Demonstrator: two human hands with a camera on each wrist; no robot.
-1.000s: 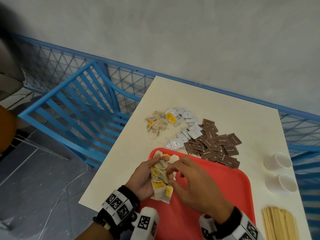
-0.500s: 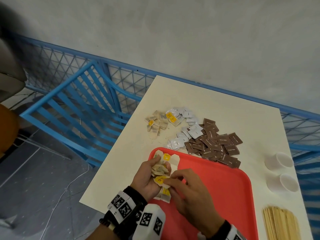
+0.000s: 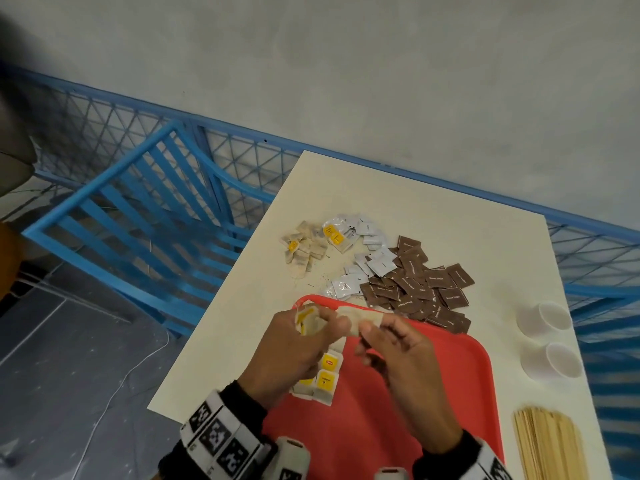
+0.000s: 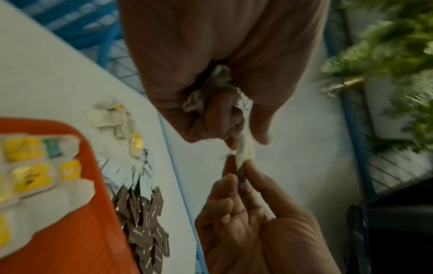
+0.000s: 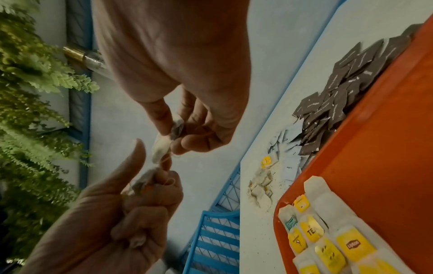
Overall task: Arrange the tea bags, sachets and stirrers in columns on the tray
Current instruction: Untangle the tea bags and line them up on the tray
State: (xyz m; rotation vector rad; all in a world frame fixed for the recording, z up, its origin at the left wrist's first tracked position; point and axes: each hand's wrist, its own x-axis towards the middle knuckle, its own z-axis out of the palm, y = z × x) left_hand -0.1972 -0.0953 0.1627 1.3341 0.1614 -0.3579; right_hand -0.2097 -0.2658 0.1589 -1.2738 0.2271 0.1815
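Observation:
Over the far left corner of the red tray point(image 3: 433, 393), my left hand point(image 3: 322, 323) grips a crumpled bunch of tea bags point(image 3: 308, 320). My right hand point(image 3: 367, 327) pinches one pale tea bag point(image 3: 360, 317) that reaches across to the bunch. The right wrist view shows this tea bag point(image 5: 161, 146) between the right hand point(image 5: 173, 133) and left hand point(image 5: 159, 172). Several yellow-tagged tea bags point(image 3: 325, 372) lie in a column at the tray's left edge. Loose tea bags point(image 3: 304, 247), white sachets point(image 3: 370, 244) and brown sachets point(image 3: 415, 289) are heaped on the table behind the tray. Wooden stirrers point(image 3: 547, 445) lie right of it.
Two white paper cups point(image 3: 543, 318) point(image 3: 554, 362) stand near the right edge of the cream table point(image 3: 415, 202). A blue chair point(image 3: 138, 220) and a blue mesh railing point(image 3: 242, 161) border the table's left and far sides. Tea crumbs are scattered by the piles.
Both hands rose and moved toward the tray's far corner. The right hand has drawn one tea bag sideways out of the left hand's bunch, and the tea bags lying on the tray are uncovered.

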